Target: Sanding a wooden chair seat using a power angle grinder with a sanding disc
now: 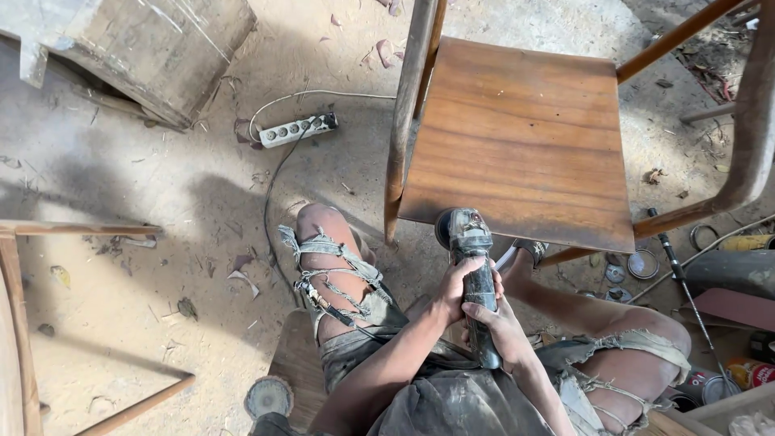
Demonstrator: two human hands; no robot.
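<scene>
Two hands grip one grinder [472, 266], stacked along its dark body. The left hand [458, 287] is wrapped around the body nearer the head, fingers curled over the top. The right hand [499, 331] is clamped around the rear of the body, closer to the person's lap, thumb lying along the casing. Both forearms run up from the bottom of the view and converge on the tool, the left one more fully in sight, the wrists roughly straight.

The grinder points away from the person, its head with the round disc at the near edge of the chair [517, 137] seat, at the front left corner beside the leg. Whether the disc touches the wood cannot be told.

The person sits low with knees spread, in torn shorts, the tool between the thighs. The chair stands on a dusty floor [161, 202]. A white power strip [297, 129] lies on the floor left of the chair, well apart from the hands, with a dark cable [268, 218] running from it toward the person's left knee.
</scene>
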